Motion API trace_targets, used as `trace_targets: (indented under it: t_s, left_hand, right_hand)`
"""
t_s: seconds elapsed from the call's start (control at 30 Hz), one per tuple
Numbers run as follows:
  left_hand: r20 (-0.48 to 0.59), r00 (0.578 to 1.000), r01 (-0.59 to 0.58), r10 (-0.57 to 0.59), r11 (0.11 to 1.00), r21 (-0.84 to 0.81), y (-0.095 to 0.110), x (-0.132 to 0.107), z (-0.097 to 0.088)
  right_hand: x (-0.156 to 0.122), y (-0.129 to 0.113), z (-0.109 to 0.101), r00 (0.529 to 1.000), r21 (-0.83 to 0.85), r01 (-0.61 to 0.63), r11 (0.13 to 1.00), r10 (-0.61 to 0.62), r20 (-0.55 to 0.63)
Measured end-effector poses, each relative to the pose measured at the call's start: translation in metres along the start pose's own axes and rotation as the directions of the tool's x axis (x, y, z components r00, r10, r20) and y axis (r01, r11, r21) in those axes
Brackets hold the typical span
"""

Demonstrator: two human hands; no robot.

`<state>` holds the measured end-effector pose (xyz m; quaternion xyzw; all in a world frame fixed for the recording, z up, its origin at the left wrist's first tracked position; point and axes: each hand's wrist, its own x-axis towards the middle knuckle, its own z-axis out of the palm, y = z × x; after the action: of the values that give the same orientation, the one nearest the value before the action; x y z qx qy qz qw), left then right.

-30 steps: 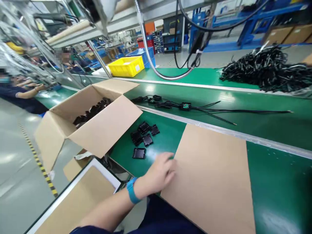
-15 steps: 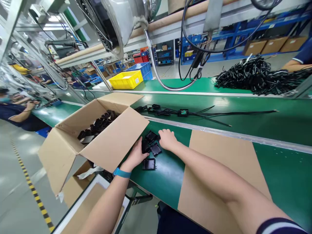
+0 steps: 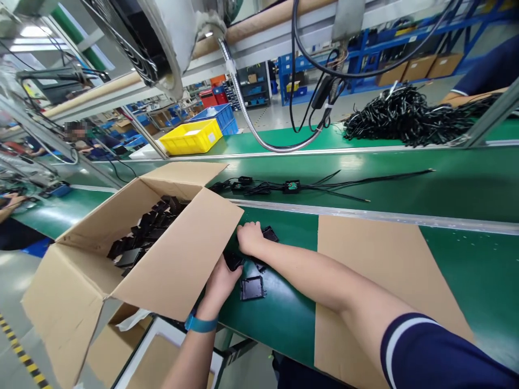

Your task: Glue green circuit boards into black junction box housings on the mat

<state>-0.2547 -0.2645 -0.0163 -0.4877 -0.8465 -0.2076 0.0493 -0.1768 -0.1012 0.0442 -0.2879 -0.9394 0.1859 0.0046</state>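
gathering seems underway: mid-frame, your left hand (image 3: 220, 282) grips a black rectangular plastic shell (image 3: 234, 261); right hand (image 3: 249, 237) hides its hold; next likely needs steady pinching.

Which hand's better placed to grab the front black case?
Left hand, probably: its thumb is close beside the front case, though the hand is also at another case. The right hand is farther back from it.

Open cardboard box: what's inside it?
The cardboard box holds a jumbled pile of mostly black pieces. Whatever lies beneath the top pieces is covered, so the pile's depth can't be told.
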Motion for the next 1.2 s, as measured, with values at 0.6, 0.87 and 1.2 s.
trace_targets:
  t_s: [0.6,0.87,1.2]
  left_hand:
    - [0.144,0.977,-0.144,0.16,0.983,-0.112,0.12,-0.031,-0.036]
    - [0.372,0.805,-0.379,0.463,0.882,-0.278,0.294,-0.076,0.044]
    - [0.4,0.819,-0.422,0.412,0.904,-0.066,0.296,-0.116,0.032]
  right_hand:
    - [-0.211,0.258,-0.067,0.961,0.051,-0.265,0.963,0.268,-0.071]
    - [-0.212,0.314,-0.065,0.93,0.105,-0.316,0.943,0.33,-0.16]
    - [-0.228,0.284,-0.028,0.94,0.074,-0.239,0.968,0.25,-0.234]
